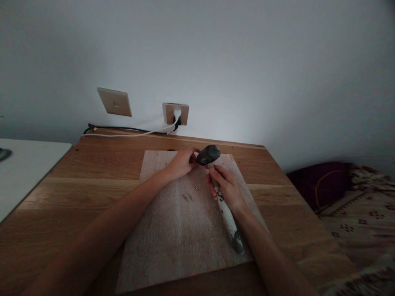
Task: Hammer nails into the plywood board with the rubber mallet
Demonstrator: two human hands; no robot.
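Note:
My right hand [226, 185] is wrapped round the upper handle of a hammer [226, 216], which has a stubby black head and a worn, white-painted handle. The hammer slants, its head up and away from me and its handle end towards me. My left hand [182, 162] is close beside the hammer head at the far part of a wooden board [173, 242]. Its fingers are bent together, with their tips partly behind the head, so what they pinch is hidden. Several thin nails [187, 197] lie loose on the board, nearer me than the left hand.
The board lies on a wooden tabletop [101, 197] against a white wall. White and black cables [132, 134] run along the back edge to a wall socket [184, 117]. A white surface [27, 168] adjoins at left; patterned cloth [361, 222] lies at right.

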